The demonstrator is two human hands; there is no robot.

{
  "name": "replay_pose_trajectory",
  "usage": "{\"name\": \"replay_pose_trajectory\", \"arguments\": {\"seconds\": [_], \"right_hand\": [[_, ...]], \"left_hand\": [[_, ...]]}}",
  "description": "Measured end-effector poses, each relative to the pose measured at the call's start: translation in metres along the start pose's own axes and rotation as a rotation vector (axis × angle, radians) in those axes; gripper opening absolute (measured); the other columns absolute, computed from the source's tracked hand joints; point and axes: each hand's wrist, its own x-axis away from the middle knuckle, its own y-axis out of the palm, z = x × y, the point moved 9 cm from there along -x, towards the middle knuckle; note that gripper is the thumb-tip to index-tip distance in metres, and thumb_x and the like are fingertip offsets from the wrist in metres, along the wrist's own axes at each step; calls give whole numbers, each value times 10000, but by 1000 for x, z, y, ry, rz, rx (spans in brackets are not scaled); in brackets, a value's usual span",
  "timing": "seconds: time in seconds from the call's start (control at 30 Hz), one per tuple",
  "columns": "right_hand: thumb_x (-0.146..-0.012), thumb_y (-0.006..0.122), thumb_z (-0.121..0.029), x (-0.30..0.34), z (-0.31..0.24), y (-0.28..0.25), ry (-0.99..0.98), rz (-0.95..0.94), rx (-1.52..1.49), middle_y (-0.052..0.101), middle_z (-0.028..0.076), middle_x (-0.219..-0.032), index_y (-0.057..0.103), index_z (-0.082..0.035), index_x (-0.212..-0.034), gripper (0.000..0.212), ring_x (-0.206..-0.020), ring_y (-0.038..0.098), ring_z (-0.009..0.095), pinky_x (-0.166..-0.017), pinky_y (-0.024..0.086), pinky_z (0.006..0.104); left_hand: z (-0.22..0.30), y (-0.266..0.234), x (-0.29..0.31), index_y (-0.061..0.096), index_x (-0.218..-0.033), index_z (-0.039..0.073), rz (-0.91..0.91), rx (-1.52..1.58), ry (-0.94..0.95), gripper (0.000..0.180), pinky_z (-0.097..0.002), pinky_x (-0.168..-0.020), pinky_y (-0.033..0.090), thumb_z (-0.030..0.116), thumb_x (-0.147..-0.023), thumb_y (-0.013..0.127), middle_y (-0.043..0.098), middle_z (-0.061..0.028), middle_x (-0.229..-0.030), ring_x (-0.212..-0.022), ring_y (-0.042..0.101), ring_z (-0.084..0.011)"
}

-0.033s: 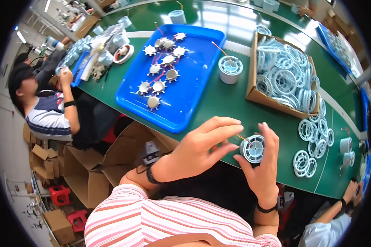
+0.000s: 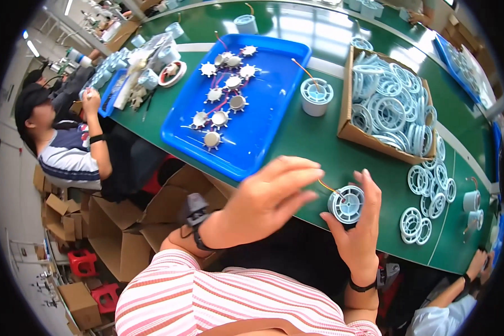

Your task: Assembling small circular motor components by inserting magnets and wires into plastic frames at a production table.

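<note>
Glossy green worktable across the head view. Right of centre, pale-blue round plastic housing, spoked face up, held between right hand's thumb and fingers; thin orange wire angled upper-left toward left hand's parted, blurred fingers, contact unclear.

Pale-blue cup between the hands

One wide fisheye view looks down from the wearer's head, over the striped shirt and close above the left hand and the right hand, facing outward across the green table.
</note>
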Motion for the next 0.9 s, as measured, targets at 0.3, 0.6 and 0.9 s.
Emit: {"name": "replay_pose_trajectory", "arguments": {"seconds": [0.3, 0.6, 0.9], "right_hand": [[-751, 828, -26, 1, 3, 0, -26, -8, -18, 589, 198, -1261, 445, -23, -1462, 807, -1117, 600, 360, -952, 489, 411], [-730, 836, -20, 9, 1, -6, -53, 13, -57, 593, 201, -1227, 466, -27, -1436, 797, -1075, 613, 368, -910, 510, 410], [-715, 844, -18, 5, 0, -5, -86, -1, -37, 596, 202, -1226, 485, -25, -1412, 785, -1067, 622, 370, -897, 520, 416]], "left_hand": [[-97, -95, -92, 734, -901, 58, 40, -1078, 76, 132, -436, -837, 466, 185, -873, 710, 660, -104, -961, -961, 616, -294], [-154, -79, -107, 751, -851, 104, -59, -1390, 2, 107, -497, -1008, 347, 206, -819, 744, 669, -50, -1020, -1079, 599, -237], [-163, -82, -110, 745, -834, 101, -127, -1235, -112, 51, -511, -1018, 342, 134, -811, 713, 683, -47, -977, -1069, 620, -244]]}}
